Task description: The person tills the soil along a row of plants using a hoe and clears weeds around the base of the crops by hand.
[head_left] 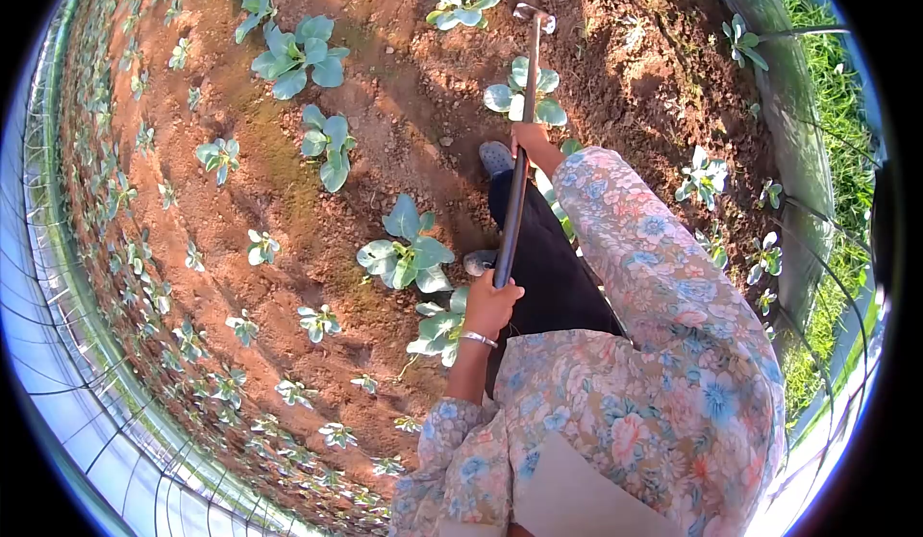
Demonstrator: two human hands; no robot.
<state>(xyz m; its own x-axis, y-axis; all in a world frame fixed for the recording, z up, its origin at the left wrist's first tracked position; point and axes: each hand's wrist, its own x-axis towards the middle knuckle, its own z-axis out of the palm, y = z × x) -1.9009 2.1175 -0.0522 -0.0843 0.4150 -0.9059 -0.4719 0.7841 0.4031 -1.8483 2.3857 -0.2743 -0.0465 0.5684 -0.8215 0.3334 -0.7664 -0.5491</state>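
A hoe with a long dark handle (513, 212) runs up the view from near my body, its small metal head (535, 16) at the soil by the leafy plants. My left hand (492, 306), with a silver bangle at the wrist, is wrapped round the handle's near end. Farther along, my right hand (532, 141) grips the same handle. Just beyond it, a leafy green plant (546, 111) grows partly behind the handle. Another plant (463, 3) stands left of the hoe head.
Rows of young plants (300, 56) cover the brown soil (385, 133) to the left. A plant (406, 249) grows close beside my shoes (495, 157). At the right, a pale plastic sheet edge (803, 152), thin curved bars and grass (836, 85) border the bed.
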